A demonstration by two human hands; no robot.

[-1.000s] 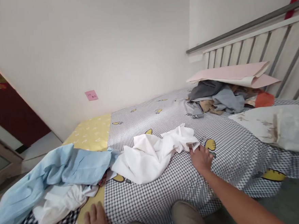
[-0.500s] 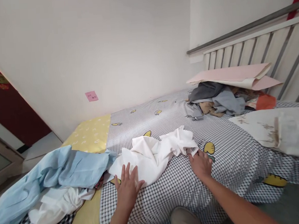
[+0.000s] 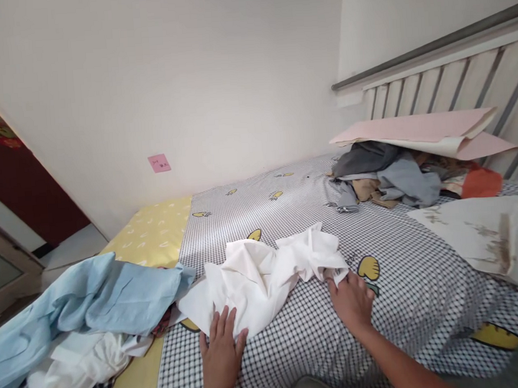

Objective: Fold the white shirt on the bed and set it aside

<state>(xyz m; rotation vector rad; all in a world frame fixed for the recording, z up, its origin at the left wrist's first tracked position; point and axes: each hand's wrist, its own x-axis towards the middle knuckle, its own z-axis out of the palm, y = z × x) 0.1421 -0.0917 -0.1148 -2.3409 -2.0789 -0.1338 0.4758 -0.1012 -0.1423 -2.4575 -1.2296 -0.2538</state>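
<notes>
A crumpled white garment (image 3: 264,270) lies stretched out sideways across the checked bedsheet (image 3: 237,207) in front of me. My left hand (image 3: 222,347) is open, its fingers spread over the garment's lower left edge. At the opposite end, my right hand (image 3: 351,298) has its fingers curled onto the garment's corner, and the fingertips are partly hidden by the cloth. To the left, a light blue garment (image 3: 124,295) reaches close to the white one. A second white piece of clothing (image 3: 80,363) is bunched up below the blue garment.
Grey and brown clothes (image 3: 386,176) are heaped at the bed's far right, under a folded pink sheet (image 3: 418,126). A pale printed cloth (image 3: 479,232) lies nearer on the right. Behind stand a slatted headboard (image 3: 450,80) and a wall bearing a pink note (image 3: 158,163).
My left hand has slid slightly down along the white garment's edge, and the garment's left end looks more spread. My right hand stays at the same corner. The view has shifted a little.
</notes>
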